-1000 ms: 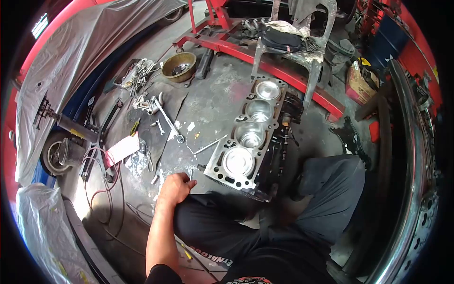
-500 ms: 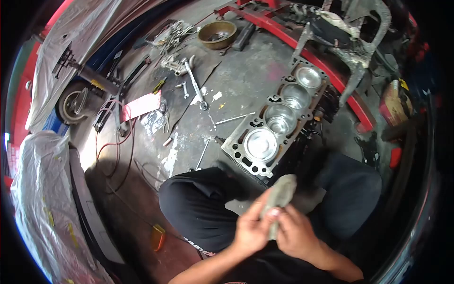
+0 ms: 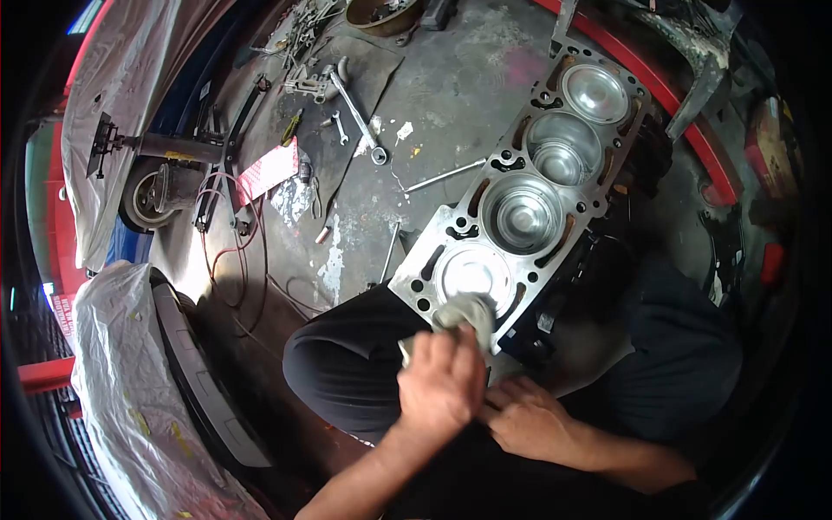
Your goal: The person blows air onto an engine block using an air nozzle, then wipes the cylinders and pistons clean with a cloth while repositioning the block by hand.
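Rag (image 3: 468,314): has moved from between both hands to the near end of the engine block (image 3: 542,184), where it overlaps the edge of the closest cylinder (image 3: 469,274).
Left hand (image 3: 440,381): clenched around the rag, knuckles upward, arm reaching in from below.
Right hand (image 3: 533,422): off the rag now, fingers curled low, just beside the left; whether it grasps anything, cannot tell.
Engine block: on the floor (image 3: 468,78) ahead, slanting away to the right, four cylinders in a row along its top.
Metal rod (image 3: 446,175): on the floor, one end just beside the block's left side.
Ratchet wrench (image 3: 354,113): farther left, near a small spanner (image 3: 341,128).
Printed sheet (image 3: 269,169): left of those, near pliers (image 3: 317,201).
Red beam (image 3: 712,162): beyond the block's far right side.
Plastic sheeting (image 3: 130,373): draped at lower left.
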`<state>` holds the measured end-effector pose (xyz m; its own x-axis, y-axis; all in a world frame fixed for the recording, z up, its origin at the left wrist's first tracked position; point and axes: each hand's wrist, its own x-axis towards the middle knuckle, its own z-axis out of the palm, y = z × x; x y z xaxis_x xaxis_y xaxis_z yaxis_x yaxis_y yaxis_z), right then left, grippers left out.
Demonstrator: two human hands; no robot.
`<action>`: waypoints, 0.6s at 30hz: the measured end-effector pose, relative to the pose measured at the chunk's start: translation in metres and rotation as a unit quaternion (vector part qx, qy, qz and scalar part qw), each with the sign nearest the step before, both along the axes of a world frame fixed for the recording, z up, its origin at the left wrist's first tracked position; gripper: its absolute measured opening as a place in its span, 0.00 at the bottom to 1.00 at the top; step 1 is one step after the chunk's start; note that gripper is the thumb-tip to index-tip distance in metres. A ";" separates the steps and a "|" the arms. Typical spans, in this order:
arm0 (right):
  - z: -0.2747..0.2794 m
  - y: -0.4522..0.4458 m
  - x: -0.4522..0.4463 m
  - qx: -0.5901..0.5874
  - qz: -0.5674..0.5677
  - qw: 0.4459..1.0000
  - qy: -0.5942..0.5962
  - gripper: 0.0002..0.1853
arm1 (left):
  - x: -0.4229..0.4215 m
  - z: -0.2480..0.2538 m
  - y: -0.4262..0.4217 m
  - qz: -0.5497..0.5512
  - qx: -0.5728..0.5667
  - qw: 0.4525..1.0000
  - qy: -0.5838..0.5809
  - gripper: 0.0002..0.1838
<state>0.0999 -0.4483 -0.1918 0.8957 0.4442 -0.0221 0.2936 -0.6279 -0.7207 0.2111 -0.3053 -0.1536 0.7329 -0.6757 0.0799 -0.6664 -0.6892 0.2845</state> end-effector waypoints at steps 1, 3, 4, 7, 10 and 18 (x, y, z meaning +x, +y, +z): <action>-0.004 0.002 -0.002 -0.042 0.041 0.998 0.013 0.15 | -0.006 0.005 -0.004 -0.008 0.018 1.000 0.009 0.23; -0.009 0.009 -0.007 -0.019 0.020 1.000 -0.010 0.13 | 0.020 -0.003 0.008 0.016 0.048 0.998 -0.029 0.22; -0.010 0.011 -0.010 0.003 -0.003 0.999 -0.034 0.12 | 0.034 -0.004 0.013 0.039 0.077 0.994 -0.068 0.21; -0.009 0.008 -0.011 0.024 -0.044 0.998 -0.027 0.10 | 0.037 0.005 0.004 -0.010 0.081 0.996 -0.019 0.20; -0.024 0.012 -0.011 0.038 0.007 0.999 -0.010 0.12 | -0.003 0.017 -0.016 -0.130 0.077 0.987 0.050 0.15; 0.025 -0.006 -0.004 0.658 -0.292 0.613 0.325 0.24 | -0.033 0.033 0.032 0.011 -0.178 0.956 0.233 0.26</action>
<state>0.0958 -0.4540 -0.1671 0.9022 0.0686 -0.4259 -0.3230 0.7617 -0.5616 0.1784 -0.2729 -0.1207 0.7583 -0.6509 -0.0374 -0.3963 -0.5058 0.7662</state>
